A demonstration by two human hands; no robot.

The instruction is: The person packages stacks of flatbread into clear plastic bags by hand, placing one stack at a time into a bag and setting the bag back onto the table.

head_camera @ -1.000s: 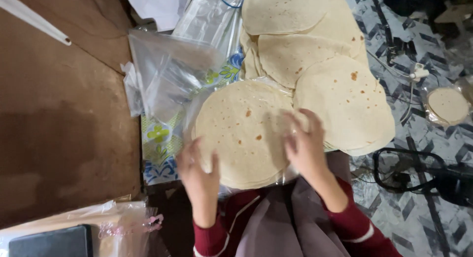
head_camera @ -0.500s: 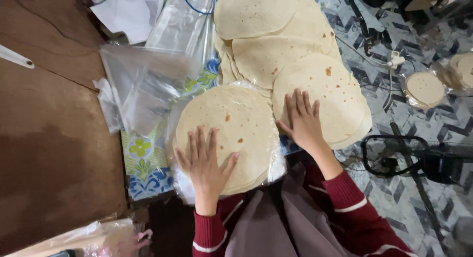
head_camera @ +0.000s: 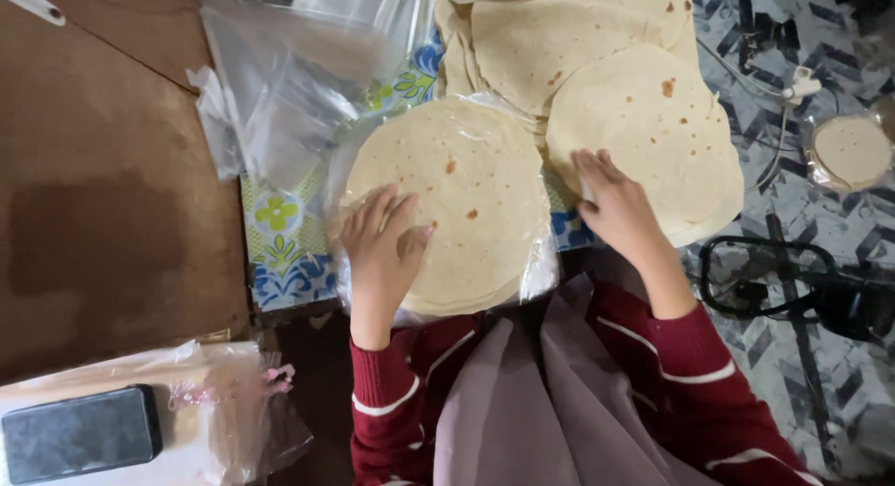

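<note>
two hands lie flat on flatbreads, fingers spread, gripping nothing. the left hand presses palm down on the lower left part of a round flatbread stack that sits inside a clear plastic bag, on the near edge of a floral cloth. the right hand rests open on the near edge of a second flatbread stack, just beside the first and partly overlapping the cloth's right side. more flatbreads lie fanned toward the far edge. empty clear bags are heaped at the cloth's far left corner. a dark phone lies on a plastic packet on the brown floor, well apart at the near left. another bagged flatbread lies off to the right.
</note>
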